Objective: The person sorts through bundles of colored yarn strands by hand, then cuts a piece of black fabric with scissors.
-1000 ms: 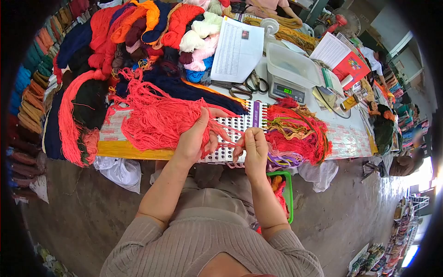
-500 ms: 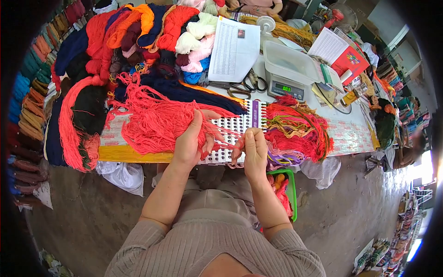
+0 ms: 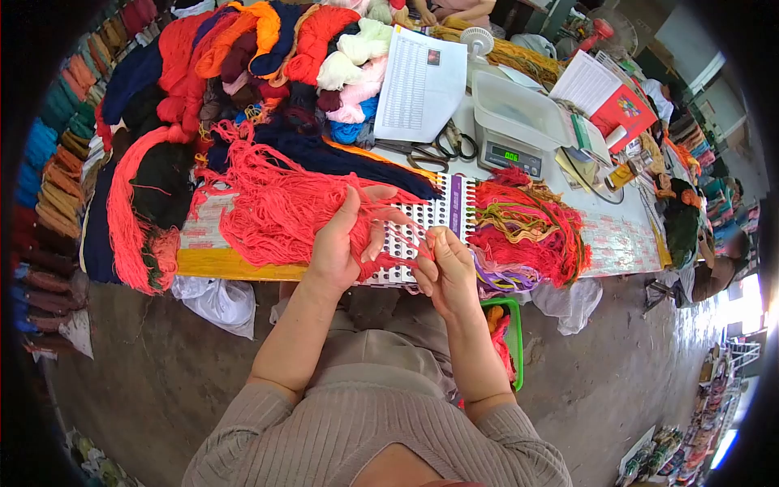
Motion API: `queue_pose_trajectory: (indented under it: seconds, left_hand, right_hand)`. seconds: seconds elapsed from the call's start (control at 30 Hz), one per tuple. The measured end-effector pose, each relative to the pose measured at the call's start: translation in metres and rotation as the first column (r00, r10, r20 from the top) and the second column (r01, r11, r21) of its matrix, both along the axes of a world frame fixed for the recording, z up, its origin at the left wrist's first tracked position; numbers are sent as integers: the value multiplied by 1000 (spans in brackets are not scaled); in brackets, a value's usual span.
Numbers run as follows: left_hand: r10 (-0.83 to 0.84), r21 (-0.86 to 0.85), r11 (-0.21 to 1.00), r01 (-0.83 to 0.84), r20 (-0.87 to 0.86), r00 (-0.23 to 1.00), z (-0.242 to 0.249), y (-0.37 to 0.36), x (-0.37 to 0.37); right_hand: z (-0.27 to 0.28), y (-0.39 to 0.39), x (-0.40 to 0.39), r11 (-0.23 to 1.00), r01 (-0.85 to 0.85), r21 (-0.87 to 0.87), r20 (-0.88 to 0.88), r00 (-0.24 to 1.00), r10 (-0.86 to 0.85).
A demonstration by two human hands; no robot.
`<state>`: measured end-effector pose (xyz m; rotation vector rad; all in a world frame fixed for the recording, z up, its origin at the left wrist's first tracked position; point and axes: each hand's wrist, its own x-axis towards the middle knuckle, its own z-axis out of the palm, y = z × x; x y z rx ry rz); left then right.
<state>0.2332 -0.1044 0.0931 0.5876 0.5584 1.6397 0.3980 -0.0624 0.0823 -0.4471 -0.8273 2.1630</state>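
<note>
A loose heap of coral-red yarn (image 3: 280, 215) lies on the table in front of me, its strands running right. My left hand (image 3: 337, 247) is curled around some of these strands, thumb upward. My right hand (image 3: 448, 272) pinches the strands' right ends between thumb and fingers, so they stretch between both hands. Beneath them is a white card with rows of holes (image 3: 418, 215) and a purple label strip (image 3: 457, 203). Multicoloured thread bundles (image 3: 527, 227) hang from the card's right edge. Part of the card is hidden by my hands.
Behind are navy yarn (image 3: 324, 158), scissors (image 3: 456, 144), a printed sheet (image 3: 418, 89) and a digital scale (image 3: 511, 158) bearing a clear plastic tub (image 3: 519, 109). Skeins (image 3: 235, 49) pile up at the back left. Below the table edge sits a green basket (image 3: 517, 345). Another person's arm (image 3: 479, 10) shows at the back.
My right hand has turned slightly and its lower fingers have shifted, still pinching the strands. My left hand has stayed on the yarn. The view has shifted slightly, and the scale's reading has changed.
</note>
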Motion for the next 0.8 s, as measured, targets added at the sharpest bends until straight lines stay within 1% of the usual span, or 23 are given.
queue_pose_trajectory:
  seconds: [0.03,0.1,0.13,0.17,0.27,0.3,0.37,0.47,0.57,0.6,0.67,0.8]
  left_hand:
    - [-51,47,998,50,5,999,-3,0,-2]
    - [-85,7,996,85,50,995,4,-1,-3]
    - [-73,-42,996,75,43,996,6,-2,-3]
    - [-65,-41,997,67,44,997,6,-2,-3]
    - [-51,-58,997,51,-9,999,12,-2,1]
    - [-47,-58,997,47,-8,999,10,-3,-1]
    - [-99,-7,995,99,11,995,6,-2,-4]
    - [-93,-5,996,93,-10,996,4,-2,-5]
    - [-97,2,995,97,-29,995,3,-3,-6]
    - [-96,1,995,96,-29,995,4,-3,-5]
    - [-41,-87,995,41,-6,999,9,-4,-2]
    - [-93,-44,995,92,-10,996,7,-5,-6]
  right_hand:
    - [0,0,0,1000,-3,-10,8,1000,3]
    - [-3,1,3,999,-33,10,-2,999,33]
    - [-4,1,3,999,-47,17,-9,999,47]
    - [-4,1,1,1000,-29,11,1,1000,29]
    - [-4,0,1,999,-43,3,0,999,43]
    - [-4,-1,0,999,-47,3,1,999,47]
    - [-2,-2,-2,1000,-3,11,17,1000,3]
    - [-1,-3,-2,1000,8,17,17,1000,-8]
    - [-2,-2,1,999,-35,15,-23,999,35]
    - [-2,-2,1,999,-36,14,-22,999,36]
    - [-3,-2,2,999,-41,-1,-26,999,41]
    - [2,-4,0,1000,-12,-14,18,1000,12]
